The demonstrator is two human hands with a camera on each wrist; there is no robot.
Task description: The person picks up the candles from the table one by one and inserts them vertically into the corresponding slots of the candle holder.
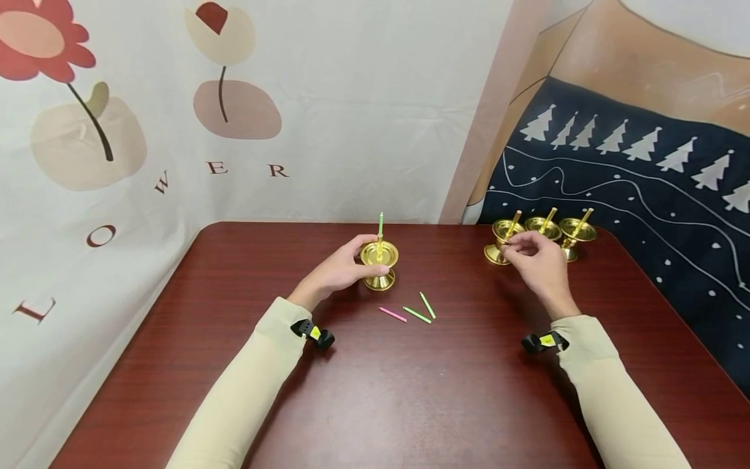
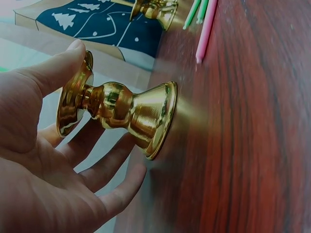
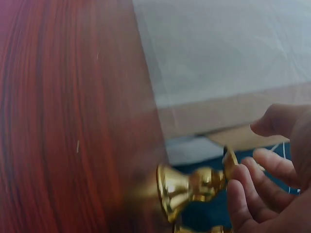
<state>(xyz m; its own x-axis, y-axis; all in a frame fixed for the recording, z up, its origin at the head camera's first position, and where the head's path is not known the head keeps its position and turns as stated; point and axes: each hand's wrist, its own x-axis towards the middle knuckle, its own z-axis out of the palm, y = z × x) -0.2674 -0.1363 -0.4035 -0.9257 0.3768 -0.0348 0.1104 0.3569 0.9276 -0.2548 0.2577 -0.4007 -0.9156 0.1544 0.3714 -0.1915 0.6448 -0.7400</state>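
Observation:
My left hand (image 1: pixel 340 266) grips a gold candle holder (image 1: pixel 379 281) around its dish, thumb on the near side and fingers behind. A thin green candle (image 1: pixel 381 225) stands upright in this holder's centre tube. In the left wrist view the holder's base (image 2: pixel 155 119) is close to the tabletop. Far right, my right hand (image 1: pixel 540 268) is at the leftmost of three more gold holders (image 1: pixel 497 255). The right wrist view shows its thumb apart from its bent fingers (image 3: pixel 262 184), which are beside the dish of a holder (image 3: pixel 177 191); contact is unclear.
Two green candles (image 1: pixel 417 315) and a pink candle (image 1: pixel 392 314) lie on the dark red wooden table (image 1: pixel 422 391), right of and in front of the left hand. The other two gold holders (image 1: pixel 577 231) stand near the back right corner. Printed cloths (image 1: pixel 375 130) hang behind the table.

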